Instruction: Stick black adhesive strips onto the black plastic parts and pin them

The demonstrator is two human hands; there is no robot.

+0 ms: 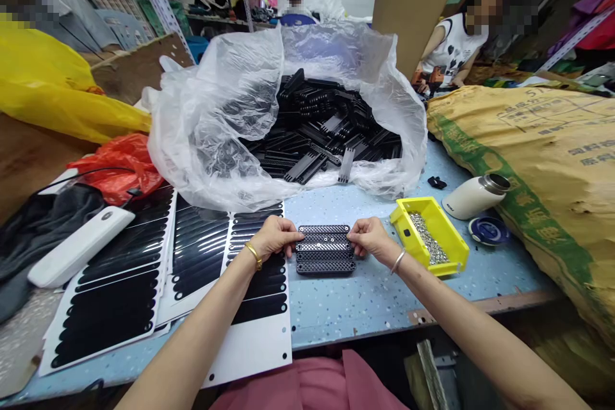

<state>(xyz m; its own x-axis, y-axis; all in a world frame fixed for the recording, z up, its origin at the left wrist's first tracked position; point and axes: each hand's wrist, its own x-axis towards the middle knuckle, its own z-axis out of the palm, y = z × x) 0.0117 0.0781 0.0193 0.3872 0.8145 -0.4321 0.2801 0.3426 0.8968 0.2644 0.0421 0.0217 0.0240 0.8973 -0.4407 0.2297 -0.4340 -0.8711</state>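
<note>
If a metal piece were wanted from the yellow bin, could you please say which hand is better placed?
Probably the right hand: it is at the bin-side end of the black strips, closer to the yellow bin, while the left hand is at their opposite end.

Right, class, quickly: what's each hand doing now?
Left hand: closed, pinching black strips at the left end.
Right hand: closed, pinching them at the right end.

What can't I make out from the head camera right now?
All in the head view:
Black strips: undersides face away from the camera.
Metal pieces in the yellow tray: too small to identify.
Black parts in the plastic bag: top ones hide the lower.
Sheets: left forearm covers some.
Sack: cut off by right edge.
</note>
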